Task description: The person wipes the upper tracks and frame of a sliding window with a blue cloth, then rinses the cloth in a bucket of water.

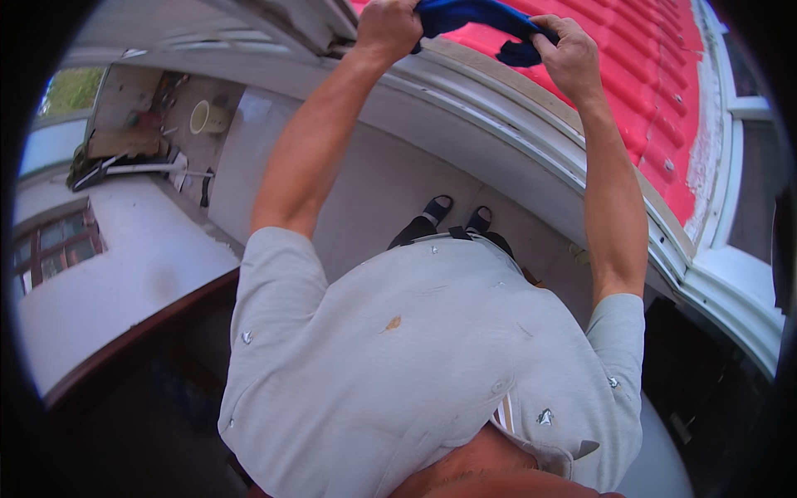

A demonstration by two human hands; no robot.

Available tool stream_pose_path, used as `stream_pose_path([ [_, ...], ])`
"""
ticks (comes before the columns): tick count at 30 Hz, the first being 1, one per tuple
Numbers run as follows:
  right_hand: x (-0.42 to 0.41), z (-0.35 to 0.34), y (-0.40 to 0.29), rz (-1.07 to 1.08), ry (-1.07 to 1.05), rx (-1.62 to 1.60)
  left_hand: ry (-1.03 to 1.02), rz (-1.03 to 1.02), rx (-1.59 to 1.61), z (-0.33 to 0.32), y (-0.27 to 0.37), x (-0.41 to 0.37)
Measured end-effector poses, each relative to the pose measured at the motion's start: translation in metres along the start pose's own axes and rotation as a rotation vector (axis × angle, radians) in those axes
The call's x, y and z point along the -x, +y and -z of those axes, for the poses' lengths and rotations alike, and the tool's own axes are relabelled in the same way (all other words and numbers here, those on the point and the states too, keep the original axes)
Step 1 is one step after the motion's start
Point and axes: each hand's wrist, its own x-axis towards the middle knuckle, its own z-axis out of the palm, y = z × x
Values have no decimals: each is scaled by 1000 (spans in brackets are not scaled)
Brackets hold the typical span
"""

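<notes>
A blue cloth (470, 15), possibly a garment, stretches between my two raised hands at the top of the view. My left hand (389, 26) grips one end, and its upper edge is cut off by the picture's rim. Thumb and fingers of my right hand (566, 53) pinch the other end, where a darker loose piece hangs down. Both arms reach out over the white track of a window sill (498, 121), with the cloth above it. Red corrugated roofing (629, 81) lies beyond and below the cloth.
A white window frame (725, 211) stands at the right. My feet in dark slippers (438, 210) are on the pale floor near the sill wall. To the far left are a cream bucket (208, 117), a cardboard box (124, 143) and a barred wooden window (59, 246).
</notes>
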Motion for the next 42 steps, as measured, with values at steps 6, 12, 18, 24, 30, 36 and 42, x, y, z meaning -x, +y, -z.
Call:
stream_pose_path([
  [6, -33, -47, -46, 221, -196, -22, 188, 189, 9, 63, -15, 45],
  [12, -43, -137, -133, 289, -409, -117, 171, 72, -253, 86, -84, 103],
  [18, 2, -192, -120, 473, -417, 204, 193, 195, -78, 34, -76, 140],
  [24, 36, -137, -84, 476, -473, 138, 94, 153, 13, 14, -18, 142],
  [30, 61, -3, 0, 169, -562, 87, -73, -92, 144, -38, 112, 107],
  [36, 92, 167, 58, -60, -433, 336, -263, -280, 659, -114, 220, 62],
  [42, 42, 171, 51, -215, -144, -32, -80, -124, 392, -90, 159, -14],
])
